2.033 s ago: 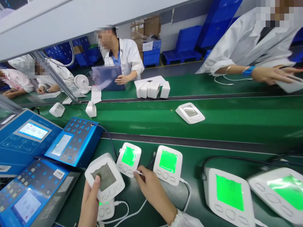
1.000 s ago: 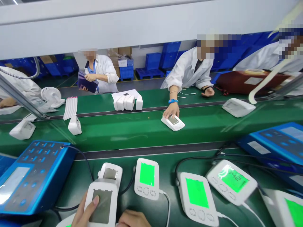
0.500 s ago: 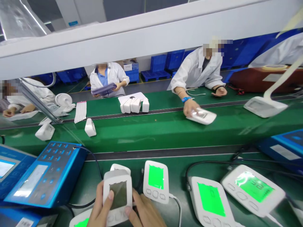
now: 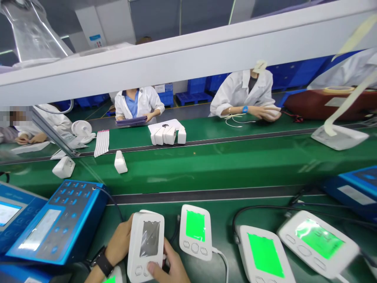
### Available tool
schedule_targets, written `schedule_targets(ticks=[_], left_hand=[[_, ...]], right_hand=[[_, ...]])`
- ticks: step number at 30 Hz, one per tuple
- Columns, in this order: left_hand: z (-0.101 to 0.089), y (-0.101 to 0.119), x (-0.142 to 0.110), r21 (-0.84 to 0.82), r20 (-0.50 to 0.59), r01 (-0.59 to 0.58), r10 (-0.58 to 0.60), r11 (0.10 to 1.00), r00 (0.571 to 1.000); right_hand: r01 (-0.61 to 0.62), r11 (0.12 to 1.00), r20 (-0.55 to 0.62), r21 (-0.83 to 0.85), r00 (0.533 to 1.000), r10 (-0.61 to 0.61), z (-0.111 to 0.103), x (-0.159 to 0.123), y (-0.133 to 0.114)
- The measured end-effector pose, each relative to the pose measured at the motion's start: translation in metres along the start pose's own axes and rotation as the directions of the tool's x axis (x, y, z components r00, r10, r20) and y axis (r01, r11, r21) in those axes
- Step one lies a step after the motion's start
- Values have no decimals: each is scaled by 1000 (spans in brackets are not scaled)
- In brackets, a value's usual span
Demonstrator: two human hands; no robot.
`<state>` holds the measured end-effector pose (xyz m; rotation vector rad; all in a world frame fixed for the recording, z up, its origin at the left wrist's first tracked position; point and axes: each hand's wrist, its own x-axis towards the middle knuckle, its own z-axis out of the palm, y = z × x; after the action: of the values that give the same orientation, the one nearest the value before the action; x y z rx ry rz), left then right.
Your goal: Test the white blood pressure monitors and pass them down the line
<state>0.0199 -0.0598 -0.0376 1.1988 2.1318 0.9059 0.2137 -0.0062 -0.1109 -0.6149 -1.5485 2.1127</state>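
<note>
A white blood pressure monitor (image 4: 134, 245) with a dark, unlit screen is tilted up at the lower middle. My right hand (image 4: 173, 263) grips it from the right, thumb on the buttons below the screen. My left hand (image 4: 119, 241), with a black watch at its wrist, reaches behind the monitor; its fingers are hidden there. The edge of another white device shows just behind the held one. To the right stands a monitor (image 4: 185, 236) with a lit green screen and a white cable. Part of another lit monitor (image 4: 118, 274) lies beneath my left wrist.
Blue test boxes (image 4: 79, 220) stand at left, another blue box (image 4: 356, 188) at right. Two lit monitors (image 4: 244, 251) with cables lie at right. White devices (image 4: 120, 163) sit on the green conveyor (image 4: 206, 165). Across it are co-workers in white coats (image 4: 244, 90). A white beam (image 4: 176, 55) crosses above.
My left hand has left the monitor's front and reached behind it; my right hand keeps hold. The co-worker across has drawn an arm back from the conveyor. Devices on the conveyor have shifted right.
</note>
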Motion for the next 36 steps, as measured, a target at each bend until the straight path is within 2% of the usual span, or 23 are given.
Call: schedule_targets(ticks=[2, 4, 7, 14, 21, 26, 30, 33, 36], left_hand=[[1, 2, -3, -87, -51, 7, -11, 996, 999], [1, 6, -4, -177, -155, 10, -38, 984, 987], [-1, 15, -8, -218, -228, 15, -66, 976, 971], [-1, 38, -34, -85, -161, 8, -22, 996, 987], [7, 32, -43, -44, -194, 21, -30, 999, 980], [-2, 30, -49, 117, -106, 59, -46, 991, 993], [-11, 30, -55, 233, -87, 96, -78, 968, 993], [-22, 31, -45, 210, -54, 51, -40, 976, 998], [-31, 29, -11, 186, -58, -2, 13, 983, 998]], right_hand=[[19, 999, -47, 27, 999, -18, 1, 2, 2], [41, 996, -89, 81, 995, -34, 3, 3, -2], [21, 991, -79, 134, 997, -11, 4, 4, -11], [-15, 1000, -19, 27, 1000, 15, 3, -2, -23], [-34, 990, -5, -137, 999, 34, 2, -4, -16], [13, 953, -28, -304, 999, -23, -1, -8, -14], [89, 913, 16, -397, 996, -90, 0, -7, -17], [68, 923, -27, -380, 996, -84, 4, -7, -15], [38, 932, -69, -360, 995, -68, 5, -13, -8]])
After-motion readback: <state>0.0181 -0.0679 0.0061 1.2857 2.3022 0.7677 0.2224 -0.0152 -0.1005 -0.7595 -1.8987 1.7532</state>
